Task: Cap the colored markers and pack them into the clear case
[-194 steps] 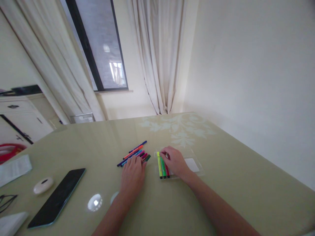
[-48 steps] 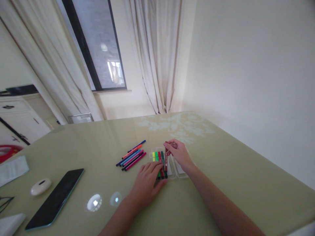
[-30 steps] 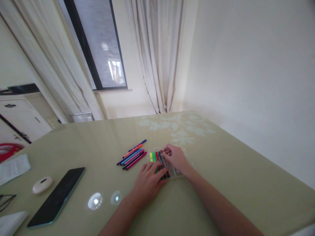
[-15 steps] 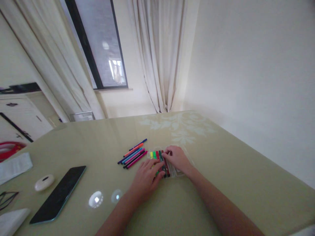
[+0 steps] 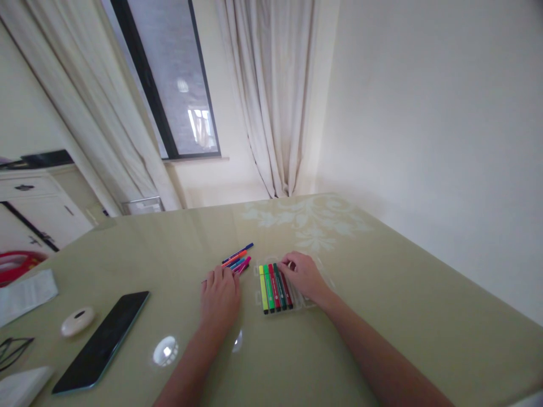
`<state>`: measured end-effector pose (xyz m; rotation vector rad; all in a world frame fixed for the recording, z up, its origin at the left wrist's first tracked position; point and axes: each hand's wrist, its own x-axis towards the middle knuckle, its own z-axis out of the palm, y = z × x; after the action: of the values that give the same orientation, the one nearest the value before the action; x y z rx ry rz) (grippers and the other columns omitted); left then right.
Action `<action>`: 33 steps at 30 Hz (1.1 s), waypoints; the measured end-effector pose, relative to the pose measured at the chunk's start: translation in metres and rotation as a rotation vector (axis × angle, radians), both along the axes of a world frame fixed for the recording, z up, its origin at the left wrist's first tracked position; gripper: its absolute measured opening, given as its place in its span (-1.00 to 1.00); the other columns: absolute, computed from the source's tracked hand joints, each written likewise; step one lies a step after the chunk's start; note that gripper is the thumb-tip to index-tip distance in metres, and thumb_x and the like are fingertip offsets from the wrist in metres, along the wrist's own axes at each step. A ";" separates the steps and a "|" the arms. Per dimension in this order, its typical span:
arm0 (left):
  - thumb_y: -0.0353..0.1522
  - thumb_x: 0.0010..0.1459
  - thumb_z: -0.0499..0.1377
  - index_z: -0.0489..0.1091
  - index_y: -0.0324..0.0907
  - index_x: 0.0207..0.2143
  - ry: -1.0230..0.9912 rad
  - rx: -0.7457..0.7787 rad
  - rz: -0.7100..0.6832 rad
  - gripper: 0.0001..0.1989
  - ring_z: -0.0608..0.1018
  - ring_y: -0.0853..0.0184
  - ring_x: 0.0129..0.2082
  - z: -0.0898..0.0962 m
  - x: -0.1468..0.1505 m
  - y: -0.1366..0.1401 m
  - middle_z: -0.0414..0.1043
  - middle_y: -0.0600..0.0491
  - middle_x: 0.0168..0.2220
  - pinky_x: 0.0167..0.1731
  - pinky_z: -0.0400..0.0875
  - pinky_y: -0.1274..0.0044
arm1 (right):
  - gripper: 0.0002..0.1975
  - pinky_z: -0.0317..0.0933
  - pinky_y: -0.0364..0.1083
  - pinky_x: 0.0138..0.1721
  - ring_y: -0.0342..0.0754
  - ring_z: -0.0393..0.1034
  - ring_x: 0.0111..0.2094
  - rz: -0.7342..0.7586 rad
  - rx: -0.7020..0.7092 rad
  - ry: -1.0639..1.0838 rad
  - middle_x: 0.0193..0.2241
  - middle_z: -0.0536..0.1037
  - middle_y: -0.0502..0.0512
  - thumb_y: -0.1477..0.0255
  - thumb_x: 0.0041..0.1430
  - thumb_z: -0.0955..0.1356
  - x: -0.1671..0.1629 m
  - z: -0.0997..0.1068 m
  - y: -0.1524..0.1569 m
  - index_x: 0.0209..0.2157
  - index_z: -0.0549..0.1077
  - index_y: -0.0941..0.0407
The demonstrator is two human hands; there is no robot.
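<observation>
My left hand [image 5: 220, 297] reaches over the pile of loose felt-tip pens [image 5: 237, 261], blue, orange and pink ones among them. Its fingers are slightly spread and rest on the near ends, covering them; no pen is lifted. To the right lies a clear plastic pen case [image 5: 299, 304], with a row of felt-tip pens [image 5: 274, 288] in yellow, green, red, dark green and dark red side by side in it. At the case's far side, my right hand [image 5: 303, 276] curls thumb and fingers together by the dark red pen's upper end. What they pinch is hidden.
A black-screened phone [image 5: 102, 342] lies at the left of the glossy table [image 5: 169, 254]. Near it are a white rounded case [image 5: 77, 321], a folded pale cloth or tissue [image 5: 27, 294] and a thin dark cord [image 5: 14, 350]. A wall [image 5: 424, 141] borders the table's right side.
My left hand has moved left, from the pens in the case to the loose pens, uncovering the row. My right hand stays at the case's far side.
</observation>
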<state>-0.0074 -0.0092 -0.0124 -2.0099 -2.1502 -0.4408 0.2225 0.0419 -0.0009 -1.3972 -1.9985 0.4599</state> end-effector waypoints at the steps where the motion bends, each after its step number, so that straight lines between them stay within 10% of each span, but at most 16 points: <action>1: -0.33 0.45 -0.13 0.42 -0.19 -0.19 -0.083 0.014 -0.040 -0.66 0.49 0.11 -0.10 -0.001 0.002 0.000 0.47 -0.12 -0.15 -0.08 0.38 0.30 | -0.80 0.17 -0.14 -0.31 -0.09 0.41 -0.39 0.013 -0.001 0.033 -0.42 0.59 0.05 0.40 0.31 0.40 -0.002 0.000 -0.001 -0.39 0.59 0.14; 7: -0.22 0.49 -0.16 0.35 -0.10 -0.20 -0.533 -0.009 -0.385 -0.65 0.55 0.20 -0.22 -0.003 0.028 -0.009 0.51 0.00 -0.25 -0.21 0.41 0.39 | -0.66 0.25 -0.14 -0.32 -0.08 0.43 -0.36 0.188 -0.176 0.413 -0.39 0.59 0.04 0.17 0.36 0.32 -0.014 0.003 -0.007 -0.26 0.59 0.12; 15: -0.19 0.43 0.03 0.30 -0.10 0.19 -0.360 -0.026 -0.681 -0.63 0.46 0.13 0.14 -0.005 0.045 -0.026 0.45 -0.08 0.15 0.15 0.33 0.24 | -0.56 0.24 -0.13 -0.40 -0.11 0.33 -0.47 0.027 -0.214 0.803 -0.50 0.51 0.02 0.07 0.18 0.41 0.007 0.008 0.008 -0.19 0.63 0.17; 24: -0.36 0.35 0.16 0.25 -0.06 0.26 -0.196 -0.099 -0.741 -0.55 0.42 0.12 0.20 -0.008 0.053 -0.031 0.40 -0.04 0.22 0.20 0.29 0.22 | -0.77 0.28 -0.15 -0.42 -0.11 0.41 -0.50 -0.001 -0.328 0.476 -0.53 0.54 -0.01 0.33 0.16 0.43 0.024 -0.012 0.021 -0.19 0.57 0.17; 33: -0.40 0.35 0.14 0.33 0.06 0.24 -0.113 -0.076 -0.748 -0.56 0.42 0.12 0.19 -0.007 0.052 -0.031 0.37 -0.03 0.23 0.18 0.32 0.18 | -0.94 0.27 -0.13 -0.22 -0.10 0.44 -0.35 -0.011 -0.075 -0.014 -0.34 0.57 0.09 0.54 0.16 0.46 0.012 -0.004 0.008 -0.36 0.64 0.13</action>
<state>0.0450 -0.0398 -0.0195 -2.8491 -1.3979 -0.5729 0.2347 0.0504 -0.0048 -1.4599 -2.0018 0.5264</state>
